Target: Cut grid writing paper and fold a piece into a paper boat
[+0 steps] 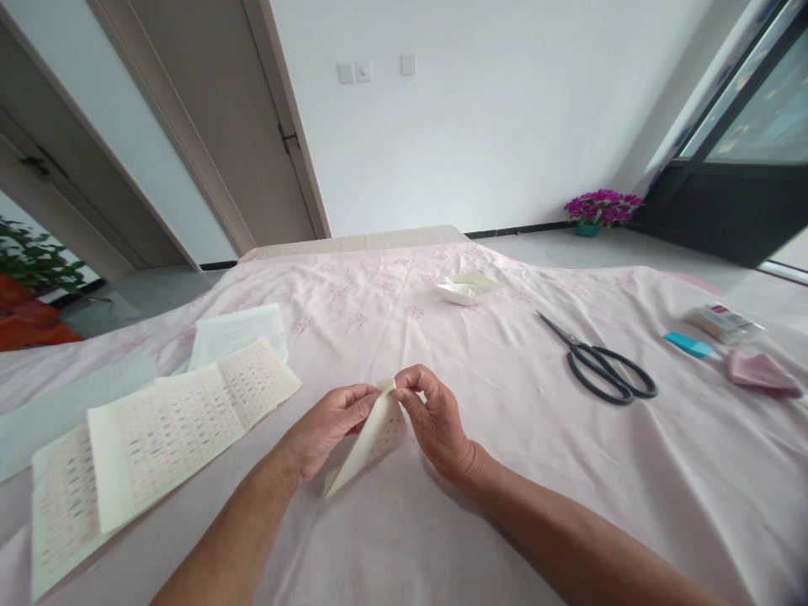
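Note:
Between my two hands is a folded sheet of cream paper (369, 442), held up at a slant over the pink cloth. My left hand (328, 425) pinches its upper left side with thumb and fingers. At the top corner, my right hand (438, 421) grips the paper between thumb and bent forefinger. Faint printed marks show on the paper's right face. Farther back on the cloth sits a folded paper boat shape (467, 288), apart from both hands.
Written sheets (183, 429) and pale blank sheets (240, 332) lie at the left. Black-handled scissors (599, 362) rest on the right. Beyond them are a blue piece (689, 343), a clear-wrapped packet (723, 321) and a pink cloth piece (761, 372). The bedspread (505, 522) is wrinkled.

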`<act>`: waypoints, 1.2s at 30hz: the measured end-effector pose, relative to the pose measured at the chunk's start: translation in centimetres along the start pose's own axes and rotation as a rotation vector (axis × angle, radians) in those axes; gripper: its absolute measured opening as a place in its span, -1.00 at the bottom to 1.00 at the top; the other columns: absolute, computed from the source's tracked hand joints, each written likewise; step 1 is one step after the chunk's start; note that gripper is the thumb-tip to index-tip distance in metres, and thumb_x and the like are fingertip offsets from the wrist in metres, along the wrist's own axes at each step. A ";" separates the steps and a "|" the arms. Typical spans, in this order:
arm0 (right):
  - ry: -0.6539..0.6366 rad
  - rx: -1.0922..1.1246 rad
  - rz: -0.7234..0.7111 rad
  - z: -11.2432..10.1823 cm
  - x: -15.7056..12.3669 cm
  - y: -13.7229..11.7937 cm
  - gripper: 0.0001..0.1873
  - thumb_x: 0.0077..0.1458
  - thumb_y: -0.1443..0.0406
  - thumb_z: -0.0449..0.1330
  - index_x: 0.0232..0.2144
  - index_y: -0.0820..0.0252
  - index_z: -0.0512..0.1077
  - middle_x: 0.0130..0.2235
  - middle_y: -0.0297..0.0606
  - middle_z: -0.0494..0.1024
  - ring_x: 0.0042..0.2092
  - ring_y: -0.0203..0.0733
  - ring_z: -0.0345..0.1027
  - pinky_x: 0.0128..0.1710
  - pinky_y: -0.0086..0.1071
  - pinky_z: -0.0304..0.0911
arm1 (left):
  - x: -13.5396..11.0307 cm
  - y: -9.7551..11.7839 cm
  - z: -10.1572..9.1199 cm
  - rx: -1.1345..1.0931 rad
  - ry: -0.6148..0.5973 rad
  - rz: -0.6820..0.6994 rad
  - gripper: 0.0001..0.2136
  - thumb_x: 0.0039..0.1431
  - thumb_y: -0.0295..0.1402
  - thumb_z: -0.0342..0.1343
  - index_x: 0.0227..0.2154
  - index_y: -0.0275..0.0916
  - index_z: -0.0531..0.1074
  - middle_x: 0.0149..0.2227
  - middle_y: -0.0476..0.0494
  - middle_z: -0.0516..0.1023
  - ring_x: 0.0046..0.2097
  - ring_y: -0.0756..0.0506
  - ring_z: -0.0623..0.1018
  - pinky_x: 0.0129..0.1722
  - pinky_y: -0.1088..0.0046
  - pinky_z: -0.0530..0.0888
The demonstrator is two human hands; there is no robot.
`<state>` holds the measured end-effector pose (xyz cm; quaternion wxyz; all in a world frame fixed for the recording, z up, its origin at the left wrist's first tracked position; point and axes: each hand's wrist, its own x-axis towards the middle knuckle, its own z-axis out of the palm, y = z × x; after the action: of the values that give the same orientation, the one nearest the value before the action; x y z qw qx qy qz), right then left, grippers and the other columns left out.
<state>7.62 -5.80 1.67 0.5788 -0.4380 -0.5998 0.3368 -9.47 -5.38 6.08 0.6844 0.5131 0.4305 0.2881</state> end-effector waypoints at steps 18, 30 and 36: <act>0.036 0.032 0.162 0.6 0.0 0.7 -0.86 0.17 0.22 0.07 -0.40 0.12 0.27 -0.47 -0.43 0.33 -0.43 -0.31 0.17 -0.44 -0.44 0.13 | 1.0 -2.8 2.8 -0.459 0.324 0.118 -0.69 0.01 -0.15 0.31 -0.39 -0.22 0.35 -0.51 0.07 0.45 -0.48 0.03 0.44 -0.41 0.52 0.39; -0.073 0.196 0.173 0.5 -0.1 0.1 -0.79 0.20 0.14 0.11 -0.30 0.15 0.41 -0.37 -0.34 0.44 -0.37 -0.29 0.26 -0.38 -0.44 0.23 | 1.1 -3.6 2.2 -0.111 0.525 0.303 -0.71 0.13 -0.08 0.18 -0.36 -0.23 0.36 -0.48 0.06 0.42 -0.43 0.02 0.42 -0.41 0.55 0.36; -0.141 0.202 0.221 0.2 -0.2 0.3 -0.72 0.24 0.07 0.06 -0.36 0.13 0.33 -0.46 -0.41 0.32 -0.46 -0.33 0.13 -0.48 -0.48 0.13 | 1.0 -3.5 2.0 0.231 0.619 0.422 -0.76 0.22 -0.13 0.09 -0.26 -0.22 0.39 -0.34 -0.05 0.50 -0.30 -0.06 0.51 -0.29 0.44 0.44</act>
<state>7.45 -5.83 1.28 0.5358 -0.4159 -0.5503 0.4869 -7.39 -6.54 2.70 0.3857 0.5529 0.5310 0.5134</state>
